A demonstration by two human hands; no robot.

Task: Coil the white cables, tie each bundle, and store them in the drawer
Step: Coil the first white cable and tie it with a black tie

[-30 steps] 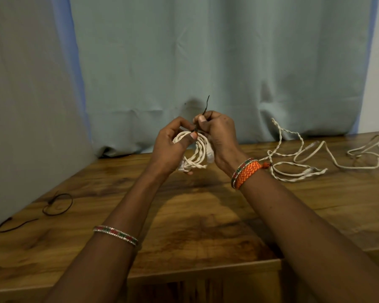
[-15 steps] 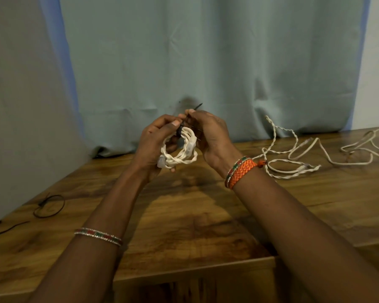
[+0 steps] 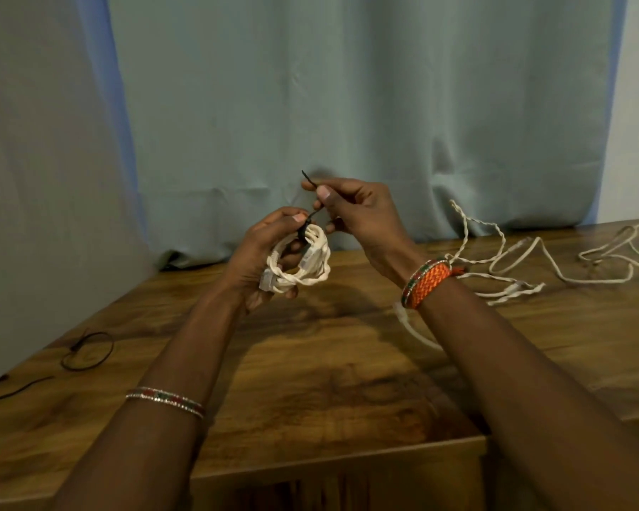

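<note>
In the head view, the left hand grips a coiled white cable and holds it in the air above the desk, near the far edge. The thumb presses on the top of the coil, where a black tie goes around the loops. The right hand pinches the free end of this tie between thumb and finger and holds it up and away from the coil.

The step in hand seems to be the tightening of the tie. To do it well, the person should probably keep the left thumb firmly on the crossing point, so that the loops do not spring open, and pull the end straight away from the coil, not to the side. A slow pull is better, because a thin tie may slip from the fingers. The two white plugs should stay inside the bundle.

On the right part of the desk lie more loose white cables, not yet coiled; one passes under the right forearm. On the left part lie two more black ties, well apart from the hands. The desk is of dark brown wood with strong grain. Behind it hangs a pale grey-green curtain. No drawer can be seen here.
</note>
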